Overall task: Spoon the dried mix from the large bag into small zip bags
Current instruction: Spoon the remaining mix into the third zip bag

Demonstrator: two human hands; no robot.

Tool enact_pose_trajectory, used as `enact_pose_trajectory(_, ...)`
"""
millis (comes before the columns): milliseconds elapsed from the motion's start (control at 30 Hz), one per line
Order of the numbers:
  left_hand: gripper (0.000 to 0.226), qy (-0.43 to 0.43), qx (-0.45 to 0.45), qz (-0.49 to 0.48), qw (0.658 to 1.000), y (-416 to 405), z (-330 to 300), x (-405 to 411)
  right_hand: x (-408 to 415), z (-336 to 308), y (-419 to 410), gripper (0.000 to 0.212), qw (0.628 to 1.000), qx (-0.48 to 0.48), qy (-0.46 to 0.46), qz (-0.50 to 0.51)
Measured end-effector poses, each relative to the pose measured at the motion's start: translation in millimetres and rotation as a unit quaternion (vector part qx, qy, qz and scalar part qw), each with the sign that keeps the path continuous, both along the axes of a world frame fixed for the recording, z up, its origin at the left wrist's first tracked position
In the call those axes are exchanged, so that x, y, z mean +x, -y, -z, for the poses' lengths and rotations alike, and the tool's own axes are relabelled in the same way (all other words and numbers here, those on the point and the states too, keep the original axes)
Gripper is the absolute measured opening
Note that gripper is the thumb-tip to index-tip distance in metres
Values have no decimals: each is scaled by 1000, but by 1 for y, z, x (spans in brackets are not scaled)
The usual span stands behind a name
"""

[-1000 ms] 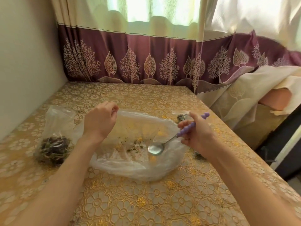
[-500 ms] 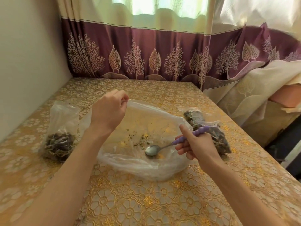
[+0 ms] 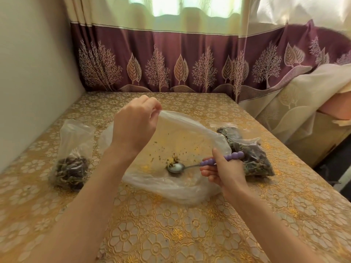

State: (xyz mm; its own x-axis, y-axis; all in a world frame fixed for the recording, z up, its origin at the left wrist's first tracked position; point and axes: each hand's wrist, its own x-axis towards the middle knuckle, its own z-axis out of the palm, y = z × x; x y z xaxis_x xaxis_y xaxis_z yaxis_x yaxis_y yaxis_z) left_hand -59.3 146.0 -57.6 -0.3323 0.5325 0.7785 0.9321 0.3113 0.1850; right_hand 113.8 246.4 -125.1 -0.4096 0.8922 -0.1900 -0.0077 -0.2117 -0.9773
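Head view: one large bag (image 3: pixel 171 186), one spoon (image 3: pixel 176 167), three small bags (image 3: pixel 70 164).

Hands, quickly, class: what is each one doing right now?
Left hand: pinches the large bag's rim.
Right hand: grips the spoon.

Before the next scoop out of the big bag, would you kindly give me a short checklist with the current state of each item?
1. Large bag mouth held open: ok, left hand pinches its upper edge and lifts it.
2. Spoon gripped: ok, right hand holds the purple handle.
3. Spoon bowl reaches the dried mix: ok, it sits against the small remaining heap.
4. Enough mix left: not ok, only crumbs and one small clump.
5. Small bag on the left open to receive: cannot tell.
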Motion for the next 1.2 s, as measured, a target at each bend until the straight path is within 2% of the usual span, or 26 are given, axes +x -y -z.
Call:
enact_pose_trajectory(133, 11, 7, 6, 18, 1000, 1, -4, 3, -2, 3, -2, 37, 999, -17, -27, 36)
enact_pose_trajectory(267, 11, 7, 2, 29, 1000, 1, -6, 5, -2, 6, -2, 32, 992, -80, -79, 53)
enact_pose_trajectory(500, 9, 1, 7, 37, 999, 2, -11, 9, -3, 5, -6, 24, 974, -159, -160, 28)
enact_pose_trajectory(767, 10, 15, -1, 38, 999, 3, -10, 8, -8, -3, -13, 27, 953, -221, -207, 15)
enact_pose_trajectory(1200, 10, 31, -2, 32, 999, 3, -8, 4, -10, -12, -15, 29, 945, -210, -251, 5)
